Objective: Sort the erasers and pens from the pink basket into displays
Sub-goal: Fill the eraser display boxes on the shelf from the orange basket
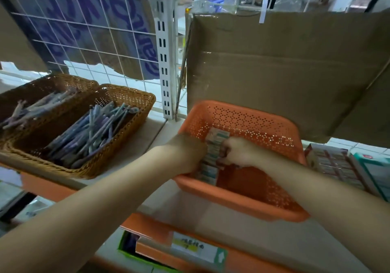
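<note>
Pink basket (253, 125) on the shelf (147, 133), around both hands. Wicker basket (126, 103) of pens (95, 131) well left of the fingers (225, 149). Row of boxed erasers (214, 140) between the fingers; left hand (187, 152) and right hand (237, 152) curl onto its sides. Likely light, stiff, loose units: squeeze evenly or the row buckles.

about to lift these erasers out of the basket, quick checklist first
1. Right hand grips erasers: ok
2. Left hand grip, fingers hidden: cannot tell
3. Basket sits on shelf: ok
4. Display box open beside basket, right side: ok
5. Free room in display box: cannot tell
</note>
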